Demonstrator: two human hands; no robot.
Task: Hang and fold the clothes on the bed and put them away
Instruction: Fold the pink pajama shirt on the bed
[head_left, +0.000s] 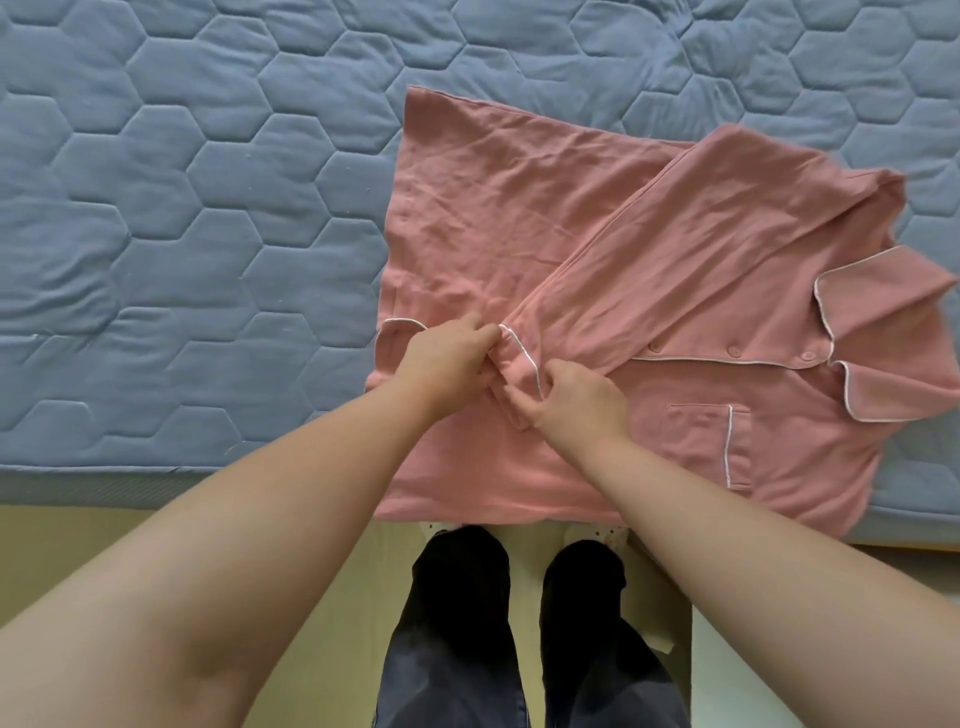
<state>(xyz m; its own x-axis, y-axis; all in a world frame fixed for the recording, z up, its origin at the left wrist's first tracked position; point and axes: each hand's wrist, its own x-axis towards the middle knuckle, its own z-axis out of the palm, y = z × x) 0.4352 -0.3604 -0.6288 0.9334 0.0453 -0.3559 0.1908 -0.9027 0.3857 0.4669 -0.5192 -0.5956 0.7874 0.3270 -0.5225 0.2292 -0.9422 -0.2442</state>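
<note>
The fingers of the left hand are curled and pinch the far end of a sleeve cuff edged with white piping. The right hand pinches the near end of the same cuff between its thumb and curled fingers. The two hands sit just beside each other, with the cuff bunched between them.

From the cuff the sleeve runs up and to the right, laid slantwise across the front of the pink shirt. The shirt lies spread on the blue quilted bed, under the cuff and all round it, and its near edge reaches over the bed's edge.

Right of the cuff are a row of buttons and a chest pocket with white trim. Farther right is the collar. Nearer than the cuff, past the bed's edge, the person's dark trouser legs stand on a yellowish floor.
</note>
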